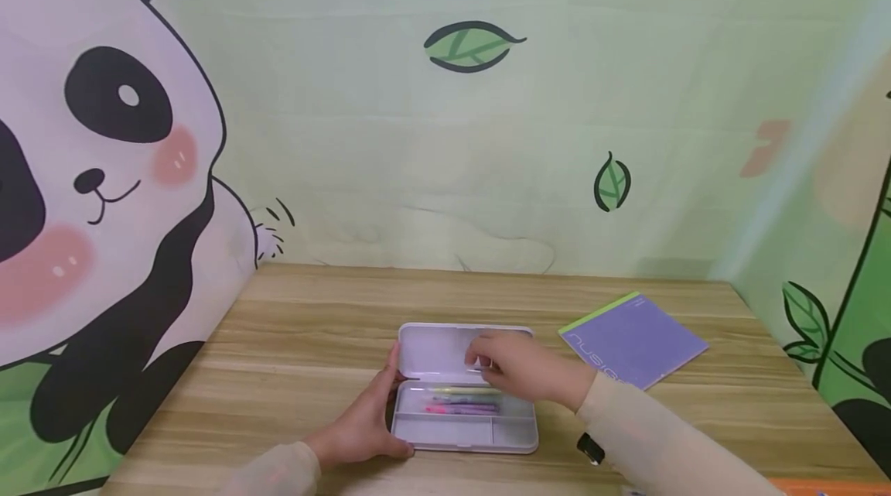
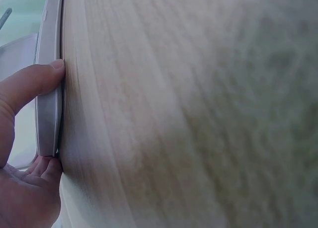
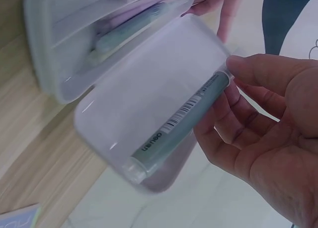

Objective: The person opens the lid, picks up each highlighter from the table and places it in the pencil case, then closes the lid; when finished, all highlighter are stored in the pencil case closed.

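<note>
A white pencil case (image 1: 445, 430) lies with its lid (image 1: 430, 353) raised at the back. Several highlighters (image 1: 462, 408), among them yellow and pink ones, lie in its rear compartment. At the left end, my left hand (image 1: 362, 420) grips the case, thumb at the front corner and fingers at the far side. My right hand (image 1: 518, 364) is over the inside of the lid. In the right wrist view, its thumb and fingers pinch one end of a green marker (image 3: 184, 119), which has a barcode and a clear tip at the other end.
A purple notebook (image 1: 633, 341) with a lime green edge lies to the right on the wooden table (image 1: 313, 357). Part of an orange object (image 1: 828, 487) shows at the bottom right. Behind the table hangs a green backdrop (image 1: 348, 132) with a panda and leaves.
</note>
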Available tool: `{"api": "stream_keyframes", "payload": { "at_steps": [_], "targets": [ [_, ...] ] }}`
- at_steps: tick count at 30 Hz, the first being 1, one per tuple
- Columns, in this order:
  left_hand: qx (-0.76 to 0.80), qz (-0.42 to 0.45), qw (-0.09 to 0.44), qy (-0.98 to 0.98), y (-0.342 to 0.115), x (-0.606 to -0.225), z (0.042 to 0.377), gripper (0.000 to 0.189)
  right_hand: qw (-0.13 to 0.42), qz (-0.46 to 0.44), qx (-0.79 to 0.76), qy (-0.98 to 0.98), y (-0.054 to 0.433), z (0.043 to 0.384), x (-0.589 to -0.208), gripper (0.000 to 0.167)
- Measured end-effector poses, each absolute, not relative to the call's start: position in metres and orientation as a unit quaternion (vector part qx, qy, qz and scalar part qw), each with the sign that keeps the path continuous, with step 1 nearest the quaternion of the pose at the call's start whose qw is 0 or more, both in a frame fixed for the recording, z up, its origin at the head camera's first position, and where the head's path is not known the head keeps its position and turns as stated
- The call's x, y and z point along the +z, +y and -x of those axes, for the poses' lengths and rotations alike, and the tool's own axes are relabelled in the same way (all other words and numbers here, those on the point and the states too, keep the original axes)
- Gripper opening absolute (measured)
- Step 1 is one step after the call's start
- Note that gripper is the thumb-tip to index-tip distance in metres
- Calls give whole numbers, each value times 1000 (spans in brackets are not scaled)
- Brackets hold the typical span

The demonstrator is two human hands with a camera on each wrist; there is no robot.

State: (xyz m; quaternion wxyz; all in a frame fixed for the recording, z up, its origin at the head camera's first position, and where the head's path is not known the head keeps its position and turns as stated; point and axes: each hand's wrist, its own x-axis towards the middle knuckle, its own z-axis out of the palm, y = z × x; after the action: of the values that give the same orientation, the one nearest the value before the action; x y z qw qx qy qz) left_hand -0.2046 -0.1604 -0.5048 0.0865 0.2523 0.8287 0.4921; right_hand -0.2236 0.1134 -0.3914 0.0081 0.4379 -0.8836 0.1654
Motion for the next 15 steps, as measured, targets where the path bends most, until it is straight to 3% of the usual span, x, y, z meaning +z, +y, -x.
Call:
{"api": "stream_keyframes", "payload": {
  "at_steps": [15],
  "targets": [
    [491,-264,76,827,-161,-504,204,143,-16,-461,147,-875,66,235,-415,18]
  ]
}}
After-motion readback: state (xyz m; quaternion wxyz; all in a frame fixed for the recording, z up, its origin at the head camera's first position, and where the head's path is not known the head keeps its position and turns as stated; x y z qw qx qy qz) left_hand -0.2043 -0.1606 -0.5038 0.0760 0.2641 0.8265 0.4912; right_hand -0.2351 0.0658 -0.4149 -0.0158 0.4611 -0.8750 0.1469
